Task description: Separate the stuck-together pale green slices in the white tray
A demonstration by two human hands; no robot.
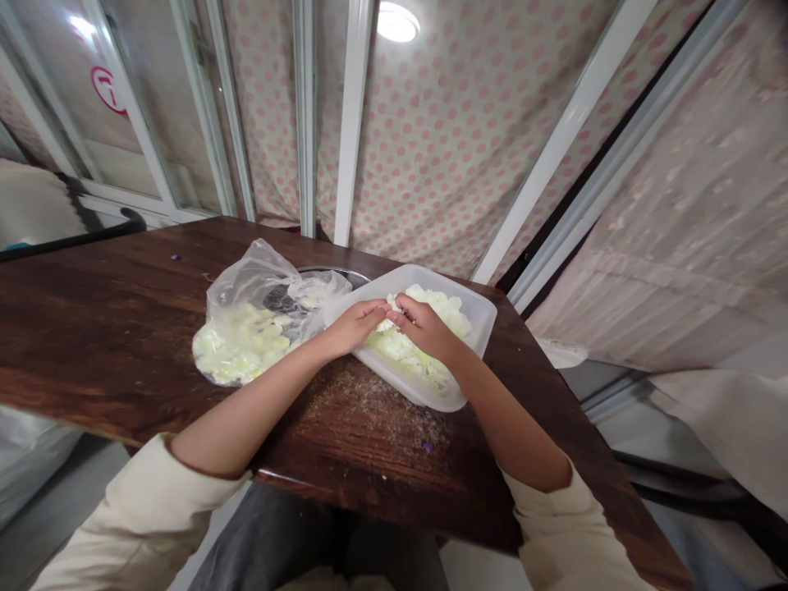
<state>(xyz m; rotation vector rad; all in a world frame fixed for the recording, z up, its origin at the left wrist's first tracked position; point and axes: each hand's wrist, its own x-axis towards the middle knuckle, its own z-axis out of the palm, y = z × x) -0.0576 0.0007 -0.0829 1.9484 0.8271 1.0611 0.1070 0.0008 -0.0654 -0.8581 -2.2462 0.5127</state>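
Observation:
My left hand (359,325) and my right hand (423,324) meet above a white plastic tub (483,310). Between them their fingers pinch a small whitish cauliflower piece (391,304). More pale cauliflower florets (440,308) lie in the tub, partly covered by my hands and right forearm. To the left of the tub, a clear plastic bag (252,267) holds yellowish-white cauliflower pieces (240,341). Its open side faces my left hand.
The dark wooden table (123,320) has fine crumbs scattered before the tub and a small purple bit (427,446). Behind the bag shows the rim of a metal bowl (336,271). Framed glass panels with a dotted curtain (443,148) stand beyond the far edge.

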